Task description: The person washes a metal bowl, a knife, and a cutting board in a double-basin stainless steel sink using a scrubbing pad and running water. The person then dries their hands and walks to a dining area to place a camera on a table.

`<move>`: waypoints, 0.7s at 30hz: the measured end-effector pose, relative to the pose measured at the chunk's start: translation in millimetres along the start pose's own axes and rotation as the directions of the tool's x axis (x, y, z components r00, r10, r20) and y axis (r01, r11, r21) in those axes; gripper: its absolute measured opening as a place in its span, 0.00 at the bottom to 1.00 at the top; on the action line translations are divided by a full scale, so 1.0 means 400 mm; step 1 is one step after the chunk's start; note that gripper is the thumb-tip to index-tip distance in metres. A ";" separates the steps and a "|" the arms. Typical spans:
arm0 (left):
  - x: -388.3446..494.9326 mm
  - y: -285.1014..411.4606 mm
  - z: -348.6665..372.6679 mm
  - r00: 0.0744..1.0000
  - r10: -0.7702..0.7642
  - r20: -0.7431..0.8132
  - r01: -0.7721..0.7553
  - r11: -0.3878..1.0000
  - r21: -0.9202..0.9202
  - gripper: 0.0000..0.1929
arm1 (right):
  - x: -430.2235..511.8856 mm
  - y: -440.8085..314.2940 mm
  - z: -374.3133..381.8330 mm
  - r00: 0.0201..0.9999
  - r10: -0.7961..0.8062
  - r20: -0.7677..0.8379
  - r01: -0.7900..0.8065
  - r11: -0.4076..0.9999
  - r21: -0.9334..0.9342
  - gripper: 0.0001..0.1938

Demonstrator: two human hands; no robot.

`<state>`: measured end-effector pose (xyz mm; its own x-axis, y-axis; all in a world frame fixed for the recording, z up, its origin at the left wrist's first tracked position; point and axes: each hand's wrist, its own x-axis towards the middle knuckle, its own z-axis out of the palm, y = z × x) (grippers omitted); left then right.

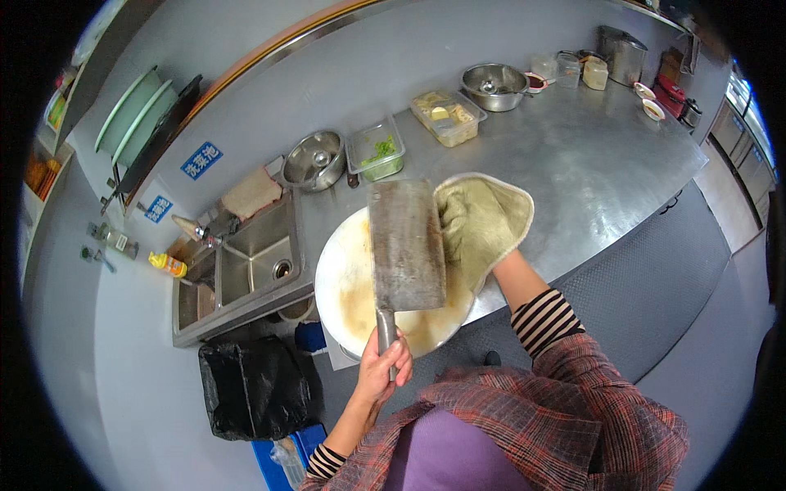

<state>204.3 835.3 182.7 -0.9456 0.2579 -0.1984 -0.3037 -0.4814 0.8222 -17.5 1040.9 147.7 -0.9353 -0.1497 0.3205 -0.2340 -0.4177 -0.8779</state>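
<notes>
My left hand (385, 363) grips the metal handle of a large Chinese cleaver (408, 251), whose broad, stained blade points away from me. Beneath the blade is a round white cutting board (344, 288) with brownish stains. A greenish cloth (485, 215) with a pale edge covers my right hand, which lies at the right side of the blade. Only the right wrist and forearm show, so the fingers and their hold are hidden. The cloth hangs partly over the board's right side.
A sink (258, 261) is at the left, above a black-lined bin (252, 386). Along the back of the steel counter (589, 153) stand a steel bowl (314, 161), a container of chopped greens (376, 150), a food container (447, 116), another steel bowl (495, 87) and several jars.
</notes>
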 end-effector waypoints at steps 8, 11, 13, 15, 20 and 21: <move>0.051 -0.051 -0.019 0.996 -0.088 -0.030 0.084 0.990 -0.110 0.14 | -0.118 -0.212 0.162 0.965 -0.199 0.172 0.256 0.565 -0.785 0.13; 0.048 -0.065 -0.027 0.994 -0.046 -0.099 0.040 0.997 -0.064 0.13 | -0.156 -0.265 0.189 0.953 -0.099 0.286 0.302 0.379 -0.875 0.13; 0.042 -0.056 -0.036 0.984 0.008 -0.177 -0.010 1.000 -0.008 0.12 | -0.185 -0.279 0.188 0.948 0.080 0.309 0.280 0.254 -0.926 0.14; 0.036 -0.035 -0.046 0.969 0.056 -0.239 -0.053 0.998 0.021 0.13 | -0.205 -0.258 0.190 0.916 0.264 0.303 0.271 0.150 -0.951 0.14; 0.019 0.050 -0.076 0.863 0.285 -0.418 -0.284 0.957 0.065 0.12 | -0.150 -0.087 0.184 0.744 -0.047 0.666 0.661 0.190 -0.726 0.11; 0.013 0.068 -0.084 0.832 0.333 -0.444 -0.343 0.937 0.059 0.11 | -0.131 -0.048 0.185 0.779 0.064 0.624 0.613 0.128 -0.779 0.11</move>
<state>187.2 795.2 186.2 -0.9396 -0.3173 -0.1284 0.0467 -0.4905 0.8702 55.5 990.4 174.1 -0.5783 -0.7021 0.4155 -0.8104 0.5532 -0.1931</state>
